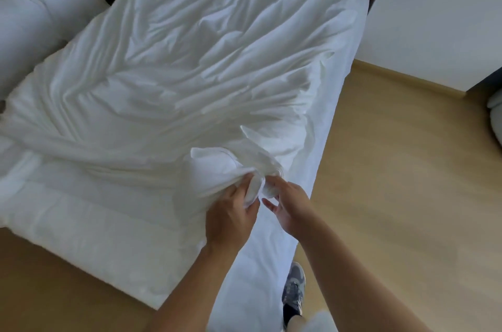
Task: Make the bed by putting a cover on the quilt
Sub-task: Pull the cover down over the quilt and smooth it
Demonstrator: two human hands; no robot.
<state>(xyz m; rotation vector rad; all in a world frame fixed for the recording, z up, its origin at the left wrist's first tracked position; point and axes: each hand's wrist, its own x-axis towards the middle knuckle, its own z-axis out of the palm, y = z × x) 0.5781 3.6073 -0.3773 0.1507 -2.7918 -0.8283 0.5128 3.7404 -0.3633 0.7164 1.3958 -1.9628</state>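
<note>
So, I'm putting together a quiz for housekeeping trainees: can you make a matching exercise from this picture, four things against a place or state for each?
Things:
1 left hand
2 right hand
3 grey shoe
4 quilt

Place or state:
A on the wooden floor
B grips a bunch of the quilt cover
C lies flat, partly under the cover
D fingers spread, beside the bunch

Pairs: 1-B; 2-D; 3-A; 4-C
</note>
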